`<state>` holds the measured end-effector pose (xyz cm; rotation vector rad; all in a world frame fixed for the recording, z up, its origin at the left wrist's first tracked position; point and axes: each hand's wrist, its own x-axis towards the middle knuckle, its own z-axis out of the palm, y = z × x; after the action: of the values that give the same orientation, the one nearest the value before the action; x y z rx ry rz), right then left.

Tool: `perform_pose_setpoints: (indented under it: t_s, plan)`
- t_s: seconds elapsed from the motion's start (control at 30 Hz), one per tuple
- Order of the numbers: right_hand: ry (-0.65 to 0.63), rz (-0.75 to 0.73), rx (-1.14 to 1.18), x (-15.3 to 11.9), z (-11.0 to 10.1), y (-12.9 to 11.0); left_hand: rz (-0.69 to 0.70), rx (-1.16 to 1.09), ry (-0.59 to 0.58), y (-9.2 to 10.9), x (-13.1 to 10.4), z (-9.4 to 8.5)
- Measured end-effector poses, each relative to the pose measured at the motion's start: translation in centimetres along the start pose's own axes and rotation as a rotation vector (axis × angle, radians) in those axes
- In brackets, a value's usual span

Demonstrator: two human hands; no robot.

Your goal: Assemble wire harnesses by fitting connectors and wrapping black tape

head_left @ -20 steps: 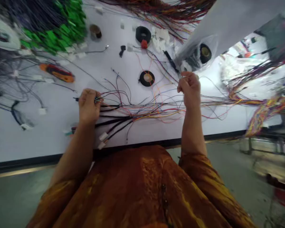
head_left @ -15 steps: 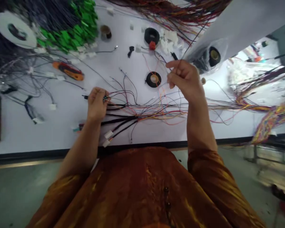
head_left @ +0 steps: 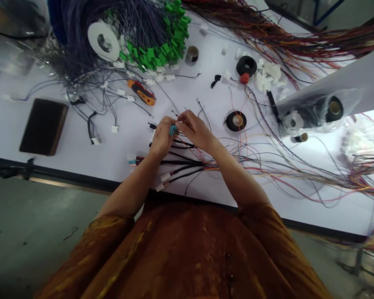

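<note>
My left hand (head_left: 162, 137) is closed around a small teal connector (head_left: 173, 130) with thin wires running out of its right side. Right beside it, my right hand (head_left: 193, 128) pinches a thin dark wire (head_left: 170, 99) near the connector's face; whether the wire's tip sits in the connector cannot be made out. Below both hands, a wire harness (head_left: 187, 163) with black-sleeved branches lies along the table. White connectors (head_left: 162, 182) end its lower branches, and another teal connector (head_left: 132, 159) lies at its left end.
An orange utility knife (head_left: 141, 92) lies beyond my hands. Black tape rolls (head_left: 236, 121) rest to the right. Green-tipped wires (head_left: 156, 54) are heaped at the back, near a white ring (head_left: 104, 41). A dark rectangular case (head_left: 43, 126) sits at left, by the table's black edge (head_left: 90, 178).
My right hand has moved left from above the harness to meet my left hand, bringing the thin wire with it. The teal connector now shows. The camera view has shifted left.
</note>
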<state>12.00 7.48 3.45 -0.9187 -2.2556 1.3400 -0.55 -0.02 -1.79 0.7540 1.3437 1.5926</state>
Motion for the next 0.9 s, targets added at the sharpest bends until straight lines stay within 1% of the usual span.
perform_pose_setpoints:
  t_s: [0.07,0.13,0.17,0.2,0.23,0.37,0.4,0.47,0.57,0.7,0.9]
  plan:
    - [-0.044,0.080,-0.164,-1.3,0.3,0.2,0.035,0.003,-0.044,-0.1,-0.1,-0.1]
    - [-0.141,0.156,-0.313,-2.2,0.4,0.1,0.076,0.038,-0.089,-0.4,-0.2,-0.1]
    - [-0.173,0.178,-0.347,-2.5,0.4,0.0,0.082,0.065,-0.102,-0.5,-0.2,-0.1]
    - [-0.172,0.185,-0.344,-2.6,0.4,-0.1,0.080,0.088,-0.104,-0.6,-0.2,-0.1]
    - [-0.137,0.174,-0.308,-2.6,0.4,-0.2,0.070,0.097,-0.101,-0.6,-0.2,0.0]
    - [0.137,0.059,-0.068,-2.5,0.6,0.3,0.021,0.029,-0.073,-0.4,-0.1,0.0]
    - [0.181,0.032,-0.028,-2.6,0.7,0.4,0.011,0.023,-0.063,-0.3,0.0,0.0]
    - [0.231,-0.012,0.012,-3.0,0.9,0.7,-0.007,0.027,-0.039,-0.1,0.0,0.1]
    - [0.261,-0.044,-0.001,-3.6,1.2,1.0,-0.032,0.033,-0.023,0.3,-0.1,0.2]
    - [0.265,-0.028,-0.068,-4.0,1.3,0.9,-0.066,0.012,-0.013,0.6,-0.2,0.4]
    - [0.195,0.029,-0.177,-4.2,0.8,0.3,-0.056,0.039,-0.002,0.6,-0.2,0.5]
